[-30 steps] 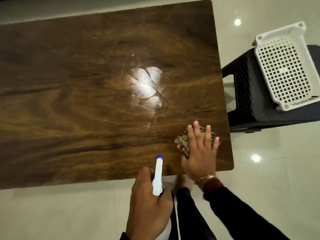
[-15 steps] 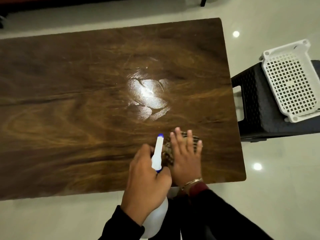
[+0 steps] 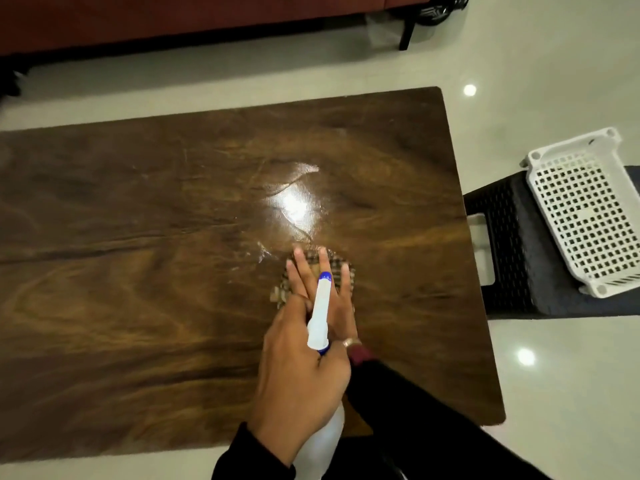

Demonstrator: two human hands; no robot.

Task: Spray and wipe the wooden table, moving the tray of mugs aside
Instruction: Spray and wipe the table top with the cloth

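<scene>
The wooden table [image 3: 138,271] fills most of the view, with a wet shiny patch [image 3: 294,202] near its middle. My right hand [image 3: 334,299] lies flat, fingers spread, pressing a checked brown cloth [image 3: 313,258] onto the table just below the wet patch. My left hand [image 3: 298,375] grips a white spray bottle [image 3: 320,313] with a blue tip; it is held above the right hand and hides part of it. No mugs are in view.
A white perforated tray [image 3: 585,209], with no mugs seen in it, sits on a black plastic stool [image 3: 512,258] just right of the table. A dark red sofa base [image 3: 173,19] runs along the far side. Glossy pale tiled floor surrounds the table.
My right hand has slid the cloth left and away from the near right corner towards the wet patch. The left hand with the bottle has moved forward over it.
</scene>
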